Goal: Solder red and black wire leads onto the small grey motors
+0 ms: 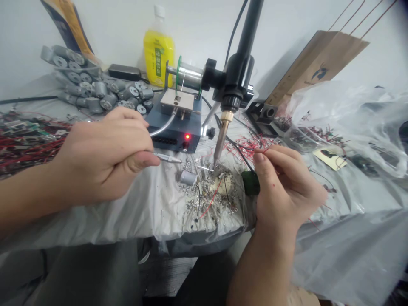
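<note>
The left hand (105, 155) is closed around a thin silver metal nozzle (168, 158) on a curved grey tube (163, 128) that leads back to a blue box-shaped solder feeder (178, 127) with a red light, the nozzle tip pointing toward a mounted soldering iron (223, 136) with a brass collar. The right hand (283, 182) pinches a thin red wire (259, 151) beside a small dark green part (250, 182), just right of the iron's tip. Between the hands, a small grey cylindrical motor (187, 177) lies among solder scraps on the grey plastic-covered table (127, 212).
</note>
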`<action>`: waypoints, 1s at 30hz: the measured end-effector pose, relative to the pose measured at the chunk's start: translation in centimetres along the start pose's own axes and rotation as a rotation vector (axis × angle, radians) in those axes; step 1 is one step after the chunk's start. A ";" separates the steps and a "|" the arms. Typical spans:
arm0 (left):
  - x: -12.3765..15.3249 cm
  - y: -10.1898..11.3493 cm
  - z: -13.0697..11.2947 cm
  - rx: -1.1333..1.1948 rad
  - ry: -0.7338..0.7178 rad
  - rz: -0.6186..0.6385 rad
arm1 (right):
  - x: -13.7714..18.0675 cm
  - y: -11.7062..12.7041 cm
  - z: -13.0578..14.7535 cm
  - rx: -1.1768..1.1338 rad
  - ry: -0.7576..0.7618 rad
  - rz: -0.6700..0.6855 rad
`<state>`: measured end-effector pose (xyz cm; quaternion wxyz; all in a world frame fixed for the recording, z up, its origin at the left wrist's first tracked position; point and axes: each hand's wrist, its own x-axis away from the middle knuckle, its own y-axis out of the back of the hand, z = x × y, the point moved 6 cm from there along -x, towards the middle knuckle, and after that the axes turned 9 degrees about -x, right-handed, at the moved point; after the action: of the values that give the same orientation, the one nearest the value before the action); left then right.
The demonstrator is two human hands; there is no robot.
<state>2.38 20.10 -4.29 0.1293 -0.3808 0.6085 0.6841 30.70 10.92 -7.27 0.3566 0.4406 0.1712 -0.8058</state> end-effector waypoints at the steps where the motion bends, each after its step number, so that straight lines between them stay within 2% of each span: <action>1: 0.0 -0.1 0.0 0.005 -0.001 -0.009 | 0.0 0.0 0.0 -0.007 -0.002 0.002; 8: 0.1 0.0 -0.1 0.000 -0.027 -0.032 | 0.0 0.1 0.0 -0.024 -0.014 -0.010; 30: 0.1 0.2 0.0 0.052 -0.047 0.022 | 0.0 0.2 -0.1 0.009 -0.002 -0.001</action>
<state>2.18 20.00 -4.25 0.1461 -0.3543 0.6270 0.6782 30.90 10.81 -7.30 0.3544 0.4413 0.1675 -0.8072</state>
